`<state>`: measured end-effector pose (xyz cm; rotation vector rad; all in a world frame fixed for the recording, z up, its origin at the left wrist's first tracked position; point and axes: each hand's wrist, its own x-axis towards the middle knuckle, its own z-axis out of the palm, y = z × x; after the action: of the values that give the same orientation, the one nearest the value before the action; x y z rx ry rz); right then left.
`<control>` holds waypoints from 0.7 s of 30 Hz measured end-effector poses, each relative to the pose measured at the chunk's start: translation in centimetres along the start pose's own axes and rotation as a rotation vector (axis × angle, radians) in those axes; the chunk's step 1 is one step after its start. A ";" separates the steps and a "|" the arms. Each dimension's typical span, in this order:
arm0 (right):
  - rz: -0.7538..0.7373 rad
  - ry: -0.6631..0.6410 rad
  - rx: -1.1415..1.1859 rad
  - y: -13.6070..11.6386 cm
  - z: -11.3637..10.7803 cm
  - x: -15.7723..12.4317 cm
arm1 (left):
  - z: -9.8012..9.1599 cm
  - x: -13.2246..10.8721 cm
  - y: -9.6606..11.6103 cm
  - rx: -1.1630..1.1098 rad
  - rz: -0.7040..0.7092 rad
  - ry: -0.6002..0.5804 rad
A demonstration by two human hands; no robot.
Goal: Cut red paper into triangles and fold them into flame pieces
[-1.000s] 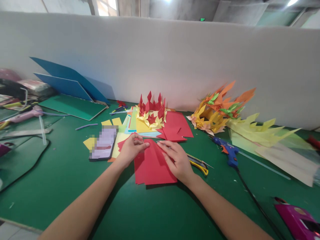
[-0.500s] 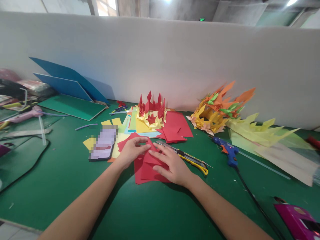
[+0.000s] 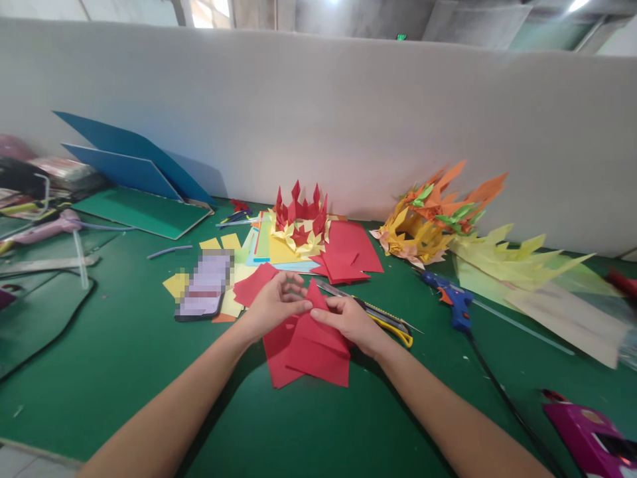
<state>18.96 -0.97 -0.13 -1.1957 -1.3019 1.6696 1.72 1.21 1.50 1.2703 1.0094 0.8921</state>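
My left hand (image 3: 275,302) and my right hand (image 3: 351,320) both pinch a folded red paper sheet (image 3: 318,342) lifted slightly over the green table mat (image 3: 124,352). More red sheets (image 3: 279,355) lie beneath it. A yellow utility knife (image 3: 385,320) lies just right of my right hand. A phone (image 3: 203,293) rests left of my left hand on yellow paper pieces.
A red and yellow folded paper crown (image 3: 300,227) sits on coloured sheets behind my hands. An orange and yellow paper piece (image 3: 432,219) stands at the right, with a blue glue gun (image 3: 455,302) and its cable. Blue boards (image 3: 129,162) lean on the white wall.
My right hand folded the red sheet leftward, then both hands lifted it and pinched its folded edge. The knife beside it came into full view.
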 end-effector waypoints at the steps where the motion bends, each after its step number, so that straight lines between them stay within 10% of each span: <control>1: -0.001 0.010 0.016 0.0 0.0 0.0 | -0.1 0.0 0.0 0.002 -0.018 -0.016; 21: -0.060 0.094 0.100 0.6 0.2 0.3 | -0.6 -0.5 0.7 0.153 -0.193 -0.160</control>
<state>18.64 -0.89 -0.78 -1.1507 -1.1719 1.5976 1.05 1.01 2.22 1.3235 1.0675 0.5650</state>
